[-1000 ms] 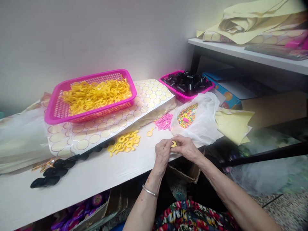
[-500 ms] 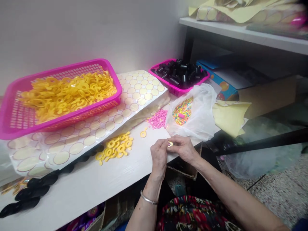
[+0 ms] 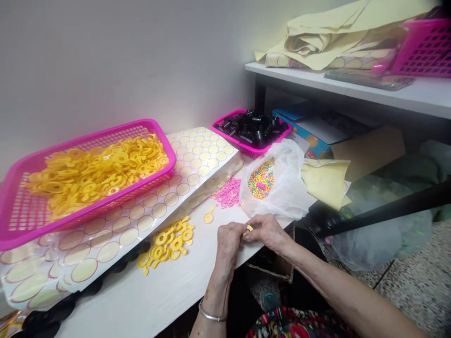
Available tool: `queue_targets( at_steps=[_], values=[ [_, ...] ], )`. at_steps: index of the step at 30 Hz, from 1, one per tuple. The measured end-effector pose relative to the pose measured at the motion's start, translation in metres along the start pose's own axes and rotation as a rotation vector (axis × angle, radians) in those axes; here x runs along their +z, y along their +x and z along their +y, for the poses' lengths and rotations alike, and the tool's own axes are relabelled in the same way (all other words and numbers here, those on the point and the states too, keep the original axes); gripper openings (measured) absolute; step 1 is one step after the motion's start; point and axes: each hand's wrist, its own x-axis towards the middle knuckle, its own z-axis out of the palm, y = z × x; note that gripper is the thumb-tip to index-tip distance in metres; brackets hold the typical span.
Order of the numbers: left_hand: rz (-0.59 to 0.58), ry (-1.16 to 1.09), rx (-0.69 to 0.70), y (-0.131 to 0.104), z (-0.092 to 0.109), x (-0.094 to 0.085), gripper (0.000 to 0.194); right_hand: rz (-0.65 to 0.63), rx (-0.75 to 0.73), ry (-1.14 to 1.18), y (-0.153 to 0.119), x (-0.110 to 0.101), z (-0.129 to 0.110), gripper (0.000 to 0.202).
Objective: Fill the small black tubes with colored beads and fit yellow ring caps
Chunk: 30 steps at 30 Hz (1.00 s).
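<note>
My left hand (image 3: 228, 239) and my right hand (image 3: 269, 231) meet above the table's front edge, fingers pinched together. Between their fingertips sits a small yellow plastic ring piece (image 3: 248, 229), with a bit of pink at its centre; the fingers hide most of it. To the left on the white table lies a loose pile of yellow ring pieces with short handles (image 3: 169, 244). A single yellow ring piece (image 3: 208, 217) lies apart from them. Just beyond my hands are small pink pieces (image 3: 228, 193) and a white plastic bag (image 3: 289, 188) holding many multicoloured beads (image 3: 261, 180).
A pink basket (image 3: 141, 193) full of yellow ring pieces rests on sheets of round stickers (image 3: 192, 162). Behind stands a smaller pink basket (image 3: 252, 151) of black cylinders. A white shelf (image 3: 338, 92) with paper rolls overhangs the right side. Cardboard boxes (image 3: 369, 148) sit beneath it.
The camera view has tilted upward, so the table things appear lower and more of the shelf shows. Both hands keep the yellow ring piece between them, with fingers slightly shifted.
</note>
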Motion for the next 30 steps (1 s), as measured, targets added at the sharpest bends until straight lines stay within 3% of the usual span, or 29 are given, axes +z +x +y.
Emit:
queue_targets(
  at_steps=[10,20,24,30],
  values=[
    [-0.019,-0.034,0.049,0.003,-0.005,0.004,0.025,-0.026,0.205,-0.001,-0.001,-0.004,-0.024,0.023],
    [-0.006,0.004,0.104,0.002,-0.005,0.003,0.028,-0.141,0.043,0.051,-0.009,-0.005,-0.007,0.033],
    [-0.051,0.07,0.165,0.003,-0.006,-0.001,0.029,-0.111,-0.004,0.038,-0.014,-0.002,-0.002,0.037],
    [-0.091,0.19,0.137,0.005,-0.007,-0.004,0.028,-0.008,0.046,-0.022,-0.011,0.005,0.004,0.033]
  ],
)
